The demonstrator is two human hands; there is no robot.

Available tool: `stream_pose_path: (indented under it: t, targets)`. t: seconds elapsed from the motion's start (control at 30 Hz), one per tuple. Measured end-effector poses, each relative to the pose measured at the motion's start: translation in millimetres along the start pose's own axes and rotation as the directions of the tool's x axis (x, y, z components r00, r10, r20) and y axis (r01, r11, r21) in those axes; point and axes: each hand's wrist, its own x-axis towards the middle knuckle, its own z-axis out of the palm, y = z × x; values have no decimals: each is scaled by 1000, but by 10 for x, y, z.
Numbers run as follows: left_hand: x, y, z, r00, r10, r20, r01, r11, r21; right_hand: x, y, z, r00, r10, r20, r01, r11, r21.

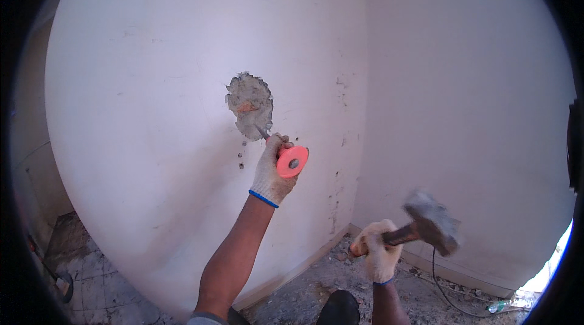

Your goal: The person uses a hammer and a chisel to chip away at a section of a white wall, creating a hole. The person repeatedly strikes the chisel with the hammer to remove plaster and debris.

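The chisel (292,165) is at the lower edge of a rough grey patch (249,100) in the white wall (152,75), its shank slanting up and leftward to the tip; whether the tip bites or merely rests there is hard to tell. The left grip (274,170), in a pale knit glove, is wrapped round the chisel just ahead of its pink guard, with the round struck end facing back toward the person. The right grip (378,253), gloved too, is closed round the handle of the hammer (432,221), whose blurred head is out to the right, well apart from the chisel; the butt of the handle shows past the fingers on the left. The chisel looks stiff and fairly light, probably steel under a softer sleeve, so the safe hold is where the left grip has it, with the guard between fingers and struck end. The hammer looks head-heavy, its weight likely pulling at the wrist; a hold toward the butt should give more force, one nearer the head more control. Knit gloves may slip a little on a smooth handle. The patch looks hard but crumbly, its edge apt to flake, so the tip could skid if held loosely.
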Motion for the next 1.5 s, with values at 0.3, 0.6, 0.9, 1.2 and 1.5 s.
stream_pose_path:
  t: [0.3, 0.6, 0.9, 1.2, 1.5]
  targets:
    - [41, 207, 0, 986, 86, 145, -63, 986, -151, 507, -679, 187, 587, -779, -219, 806, 539, 245]
    - [133, 182, -11, 965, 150, 213, -169, 983, 76, 645, 554, 949, 949, 226, 217, -19, 732, -681]
    - [271, 166, -38, 983, 116, 141, -86, 976, -199, 101, 536, 436, 984, 123, 130, -38, 855, -516]
    - [262, 161, -42, 934, 227, 275, -243, 970, 25, 657, -549, 500, 550, -775, -309, 810, 406, 424]
    - [231, 190, -86, 981, 149, 124, -156, 986, 52, 294, 958, 498, 935, 326, 141, -79, 577, -813]
